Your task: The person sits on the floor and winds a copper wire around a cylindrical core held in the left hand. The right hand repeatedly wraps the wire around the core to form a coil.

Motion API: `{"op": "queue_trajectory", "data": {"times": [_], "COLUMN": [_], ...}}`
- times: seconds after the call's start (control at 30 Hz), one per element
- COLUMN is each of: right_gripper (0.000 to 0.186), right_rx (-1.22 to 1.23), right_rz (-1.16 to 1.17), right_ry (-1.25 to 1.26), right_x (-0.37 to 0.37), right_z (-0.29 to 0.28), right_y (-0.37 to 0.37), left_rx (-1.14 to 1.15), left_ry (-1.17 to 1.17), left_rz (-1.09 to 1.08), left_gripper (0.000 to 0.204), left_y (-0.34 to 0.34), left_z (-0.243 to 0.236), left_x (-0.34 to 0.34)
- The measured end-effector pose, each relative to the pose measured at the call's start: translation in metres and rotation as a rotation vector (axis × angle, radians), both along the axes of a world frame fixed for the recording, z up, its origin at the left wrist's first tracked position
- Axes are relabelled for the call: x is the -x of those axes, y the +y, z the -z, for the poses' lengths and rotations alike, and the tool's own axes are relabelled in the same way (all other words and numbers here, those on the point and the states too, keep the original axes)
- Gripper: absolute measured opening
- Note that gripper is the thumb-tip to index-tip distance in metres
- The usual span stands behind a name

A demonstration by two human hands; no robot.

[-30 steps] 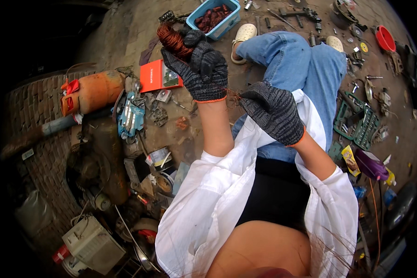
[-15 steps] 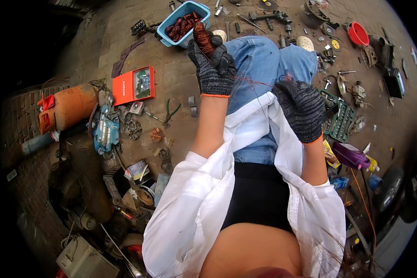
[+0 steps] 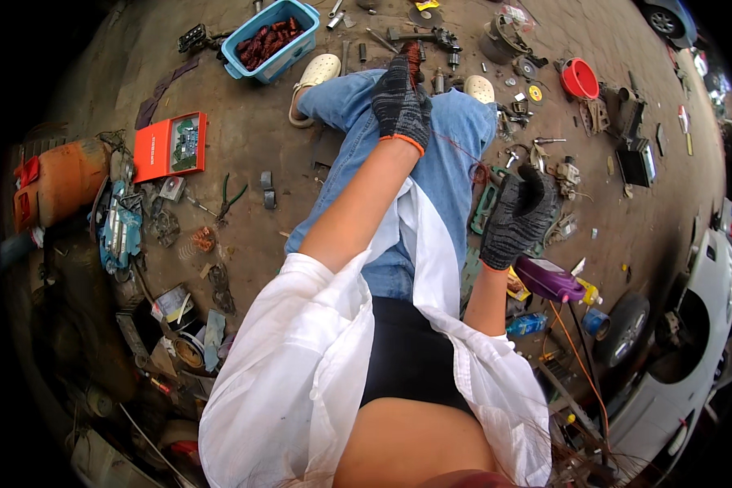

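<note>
My left hand, in a dark grey knit glove with an orange cuff, is closed round a bundle of reddish-brown copper wire above my knees. Much of the bundle is hidden by the glove. A thin strand runs from it across my jeans toward loose wire loops beside my right hand. That right hand, gloved alike, is curled at my right side, seemingly round the strand's end; its fingers partly hide the grip. Beyond my left foot a light blue plastic basket holds more copper wire bundles.
A red box with a circuit board, pliers and an orange gas cylinder lie left. On the right are a red bowl, a purple bottle, tools and metal parts. A white car body panel stands at far right.
My left hand has swung right with the wire bundle, away from the basket. My right hand has moved outward and lower. The view has shifted right, showing the car panel.
</note>
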State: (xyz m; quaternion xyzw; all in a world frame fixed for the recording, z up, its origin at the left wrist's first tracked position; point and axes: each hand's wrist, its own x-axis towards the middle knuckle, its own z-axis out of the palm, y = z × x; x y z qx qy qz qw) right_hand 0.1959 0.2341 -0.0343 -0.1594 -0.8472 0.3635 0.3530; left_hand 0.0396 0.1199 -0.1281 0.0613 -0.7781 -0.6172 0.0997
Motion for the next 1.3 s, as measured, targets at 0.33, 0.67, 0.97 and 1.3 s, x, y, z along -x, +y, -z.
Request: {"op": "queue_trajectory", "data": {"times": [0.33, 0.67, 0.97, 1.3], "right_gripper": [0.023, 0.014, 0.008, 0.013], "right_rx": [-0.188, 1.116, 1.996, 1.384], "right_rz": [-0.355, -0.212, -0.278, -0.744], "right_ry": [-0.095, -0.091, 0.161, -0.214], "right_x": [0.04, 0.035, 0.021, -0.001], "right_z": [0.029, 0.034, 0.055, 0.029], "right_y": [-0.017, -0.014, 0.03, 0.041], "left_rx": [-0.482, -0.38, -0.715, -1.163], "left_ry": [-0.084, 0.022, -0.148, -0.343], "left_rz": [0.004, -0.049, -0.042, -0.04], "left_gripper": [0.02, 0.021, 0.021, 0.025], "left_y": [-0.004, -0.006, -0.009, -0.011], "left_z": [-0.009, 0.001, -0.008, -0.037], "left_x": [-0.001, 0.001, 0.002, -0.001]}}
